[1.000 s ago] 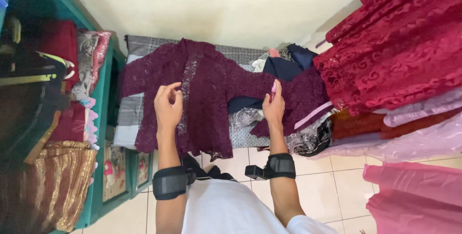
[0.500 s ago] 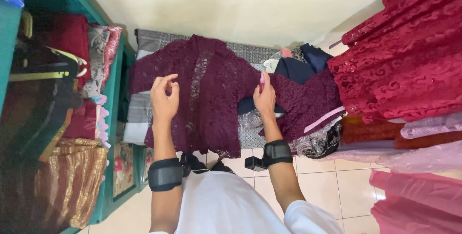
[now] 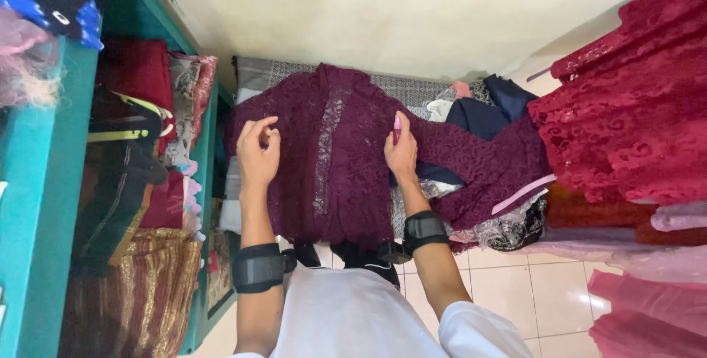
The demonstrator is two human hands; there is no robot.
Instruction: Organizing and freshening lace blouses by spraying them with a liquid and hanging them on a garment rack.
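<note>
**Both hands drawn in over the spread lace jacket**

Nearest the camera, the person's white shirt (image 3: 353,321) fills the bottom edge, and both forearms reach forward, each wearing a black strap band (image 3: 256,267) at the wrist. A pale tiled floor (image 3: 515,284) shows beside the right arm.

The left hand (image 3: 258,153) hovers over the left side of the dark maroon lace jacket (image 3: 346,159), fingers (image 3: 254,128) curled loosely inward with thumb and forefinger close together; whether they pinch any lace cannot be told. The right hand (image 3: 402,150) rests on the jacket's right front panel, fingers held together and pointing up, pressing flat and not gripping.

Compared with a second ago, both hands sit closer to the jacket's open front, and the left hand has closed from a spread pose into a curl. The right sleeve trails toward the right edge of the low grey-covered counter (image 3: 254,74), over a heap of navy and patterned cloths (image 3: 479,118). By my reading, the garment is laid flat and is being smoothed or gathered along its centre.

Farther off, a teal shelf unit (image 3: 44,203) with stacked fabrics stands on the left, red lace dresses (image 3: 626,115) hang on the right, and a cream wall (image 3: 398,12) closes the far side.
</note>
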